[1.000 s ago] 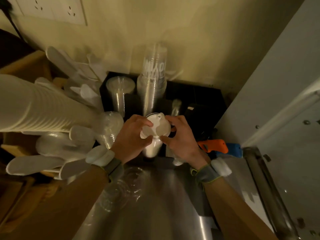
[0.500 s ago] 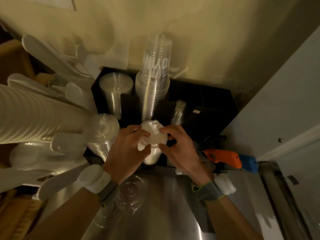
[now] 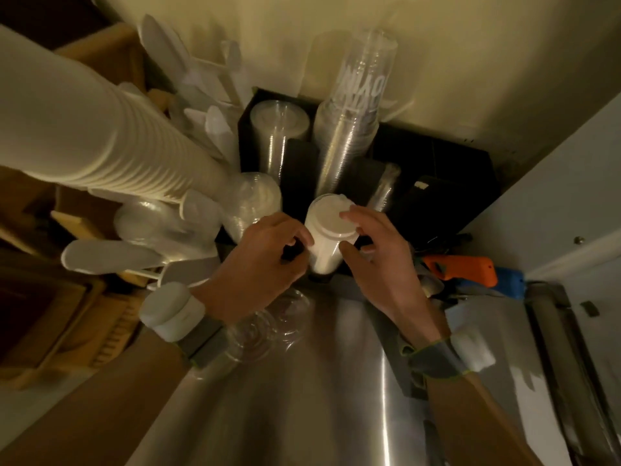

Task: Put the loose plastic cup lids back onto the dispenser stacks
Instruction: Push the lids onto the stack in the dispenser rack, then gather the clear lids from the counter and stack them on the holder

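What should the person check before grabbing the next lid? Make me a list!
1. White lid stack stands upright in the black dispenser: ok.
2. Top lid sits flat and even on the stack: cannot tell, the edge near the right hand looks slightly off.
3. Left hand free of lids: ok, nothing visible in it.
4. Loose clear lids left on the steel counter: not ok, some remain under the left wrist.
5. Tall clear cup stack clear of the hands: ok.
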### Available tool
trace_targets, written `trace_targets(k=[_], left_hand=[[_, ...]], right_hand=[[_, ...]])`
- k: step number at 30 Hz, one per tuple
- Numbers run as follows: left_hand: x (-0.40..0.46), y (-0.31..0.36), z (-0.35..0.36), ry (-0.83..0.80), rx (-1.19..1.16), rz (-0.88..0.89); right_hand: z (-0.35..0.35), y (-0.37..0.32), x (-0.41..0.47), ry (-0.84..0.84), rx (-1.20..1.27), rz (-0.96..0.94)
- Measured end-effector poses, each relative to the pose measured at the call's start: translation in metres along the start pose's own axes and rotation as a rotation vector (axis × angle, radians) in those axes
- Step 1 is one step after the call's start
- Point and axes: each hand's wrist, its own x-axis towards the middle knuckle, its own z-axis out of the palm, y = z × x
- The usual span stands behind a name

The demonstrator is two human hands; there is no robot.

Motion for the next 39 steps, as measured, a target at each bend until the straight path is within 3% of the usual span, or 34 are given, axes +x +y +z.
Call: trace_targets(k=[6, 10, 18, 24, 28, 39], left_hand=[[-0.079, -0.014, -0.028, -0.102, -0.075, -0.124], [-0.13, -0.044, -0.035, -0.139, -0.111, -0.436], [-0.181, -0.081, -0.019, -0.038, -0.012, -0.656], [-0.186, -0.097, -0.008, -0.158, -0.002, -0.815], [-0.187, -0.096, -0.001, -0.244, 0.011, -0.788], [-0.173, -0.071, -0.017, -0.106, -0.096, -0.746]], right_hand=[[0.044, -0.006, -0.042, -0.166, 0.137, 0.07], [0.077, 0.006, -0.064, -0.303, 0.135, 0.099], [0.147, 0.013, -0.099, -0.538, -0.162, 0.009], [0.176, 0.015, -0.1, -0.527, -0.261, -0.043], [0.185, 0.015, -0.106, -0.5, -0.32, -0.072], [0.159, -0.003, -0.103, -0.384, -0.193, -0.092]])
